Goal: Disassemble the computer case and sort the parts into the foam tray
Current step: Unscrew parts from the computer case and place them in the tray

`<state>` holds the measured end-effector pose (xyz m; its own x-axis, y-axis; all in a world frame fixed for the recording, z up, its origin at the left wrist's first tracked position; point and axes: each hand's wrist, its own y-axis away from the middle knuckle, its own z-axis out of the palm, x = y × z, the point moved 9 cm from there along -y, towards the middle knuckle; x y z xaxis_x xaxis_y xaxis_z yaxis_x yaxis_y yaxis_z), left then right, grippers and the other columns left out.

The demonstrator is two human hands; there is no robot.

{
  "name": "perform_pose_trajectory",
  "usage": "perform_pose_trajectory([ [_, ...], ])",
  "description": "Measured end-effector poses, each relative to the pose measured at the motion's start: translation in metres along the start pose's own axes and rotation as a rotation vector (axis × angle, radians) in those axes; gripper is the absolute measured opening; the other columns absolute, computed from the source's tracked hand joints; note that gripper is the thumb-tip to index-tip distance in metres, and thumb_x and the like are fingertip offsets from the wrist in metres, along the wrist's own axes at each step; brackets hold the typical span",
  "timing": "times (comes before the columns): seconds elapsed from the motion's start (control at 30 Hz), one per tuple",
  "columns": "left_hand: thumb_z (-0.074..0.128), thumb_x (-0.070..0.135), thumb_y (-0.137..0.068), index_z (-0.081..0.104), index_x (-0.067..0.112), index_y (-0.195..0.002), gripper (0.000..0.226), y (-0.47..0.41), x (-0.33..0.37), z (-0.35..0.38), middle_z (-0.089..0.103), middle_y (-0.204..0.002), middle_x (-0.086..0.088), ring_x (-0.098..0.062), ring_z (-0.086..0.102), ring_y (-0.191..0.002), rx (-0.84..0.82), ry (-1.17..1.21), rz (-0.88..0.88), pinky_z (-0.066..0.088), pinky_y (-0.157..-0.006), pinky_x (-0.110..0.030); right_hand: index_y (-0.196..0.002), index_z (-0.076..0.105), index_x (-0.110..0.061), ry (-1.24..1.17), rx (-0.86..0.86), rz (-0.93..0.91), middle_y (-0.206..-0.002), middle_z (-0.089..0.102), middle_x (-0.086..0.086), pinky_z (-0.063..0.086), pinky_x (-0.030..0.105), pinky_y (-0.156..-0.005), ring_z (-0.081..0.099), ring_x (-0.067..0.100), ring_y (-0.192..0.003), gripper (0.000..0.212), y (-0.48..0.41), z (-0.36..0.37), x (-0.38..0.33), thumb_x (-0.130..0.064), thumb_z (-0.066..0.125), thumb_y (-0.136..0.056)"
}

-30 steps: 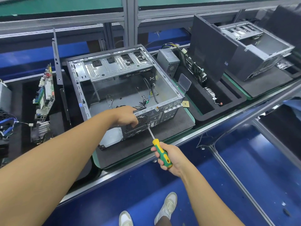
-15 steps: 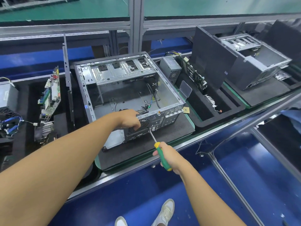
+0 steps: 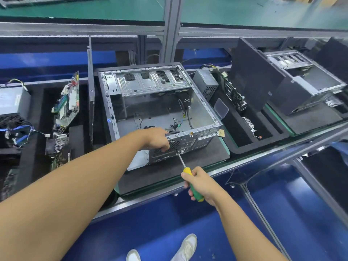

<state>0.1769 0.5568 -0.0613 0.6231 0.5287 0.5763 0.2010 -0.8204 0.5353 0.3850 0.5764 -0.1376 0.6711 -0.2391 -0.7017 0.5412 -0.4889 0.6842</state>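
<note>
An open grey computer case lies on its side on a dark mat, its rear panel facing me. My left hand grips the top edge of that rear panel over the fan grille. My right hand holds a green and yellow screwdriver; its shaft points up into the rear panel just under my left hand. A black foam tray lies right of the case with a power supply, a motherboard on edge and a dark side panel.
To the left stands another foam tray with a motherboard, a power supply with blue cables and a side panel on edge. A second case sits at the far right. The conveyor's metal rail runs along the front.
The view has shifted, so the case sits lower and more central. My right hand has moved closer to the case with the screwdriver. My left hand stays on the rear panel.
</note>
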Motion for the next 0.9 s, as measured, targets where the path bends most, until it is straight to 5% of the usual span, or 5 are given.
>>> perform_pose_trajectory([
  [0.13, 0.065, 0.016, -0.067, 0.056, 0.015, -0.079, 0.015, -0.002, -0.001, 0.000, 0.057, -0.078, -0.005, -0.021, 0.047, -0.069, 0.005, -0.009, 0.000, 0.037, -0.064, -0.032, -0.112, 0.057, -0.005, -0.088, -0.106, 0.094, -0.079, 0.071, 0.013, 0.050, 0.031, -0.058, 0.058, 0.020, -0.059, 0.031, 0.000, 0.002, 0.005, -0.025, 0.035, -0.102],
  [0.43, 0.065, 0.017, -0.065, 0.053, 0.018, -0.076, 0.016, -0.004, 0.000, -0.001, 0.056, -0.077, -0.006, -0.022, 0.046, -0.067, -0.003, -0.045, 0.008, 0.036, -0.063, -0.033, -0.105, 0.044, -0.014, -0.006, 0.114, -0.102, -0.089, 0.056, 0.008, 0.059, 0.031, -0.060, 0.059, 0.014, -0.060, 0.021, 0.001, -0.010, 0.003, -0.011, 0.062, -0.096],
  [0.63, 0.065, 0.014, -0.073, 0.057, 0.005, -0.122, 0.050, -0.002, -0.001, -0.001, 0.050, -0.072, -0.002, -0.018, 0.044, -0.064, 0.002, -0.016, -0.018, 0.033, -0.060, -0.029, -0.105, 0.058, -0.006, -0.154, -0.026, 0.095, -0.084, 0.059, 0.010, 0.051, 0.029, -0.054, 0.057, 0.017, -0.058, 0.024, -0.003, 0.002, 0.009, -0.028, 0.049, -0.102],
  [0.73, 0.065, 0.014, -0.073, 0.058, 0.000, -0.114, 0.044, -0.001, 0.000, -0.001, 0.051, -0.074, -0.004, -0.020, 0.044, -0.065, 0.006, -0.015, -0.025, 0.033, -0.060, -0.030, -0.099, 0.064, 0.001, -0.109, -0.024, 0.029, -0.089, 0.068, 0.013, 0.054, 0.029, -0.057, 0.059, 0.017, -0.061, 0.022, -0.002, -0.005, 0.004, -0.010, 0.045, -0.100],
  [0.9, 0.065, 0.016, -0.070, 0.058, 0.003, -0.114, 0.046, 0.000, -0.002, -0.001, 0.052, -0.075, -0.004, -0.019, 0.045, -0.066, 0.003, 0.016, -0.027, 0.034, -0.062, -0.031, -0.099, 0.047, -0.008, -0.026, 0.098, -0.124, -0.092, 0.063, 0.009, 0.060, 0.033, -0.062, 0.069, 0.016, -0.070, 0.018, -0.001, -0.019, 0.003, -0.010, 0.065, -0.093],
])
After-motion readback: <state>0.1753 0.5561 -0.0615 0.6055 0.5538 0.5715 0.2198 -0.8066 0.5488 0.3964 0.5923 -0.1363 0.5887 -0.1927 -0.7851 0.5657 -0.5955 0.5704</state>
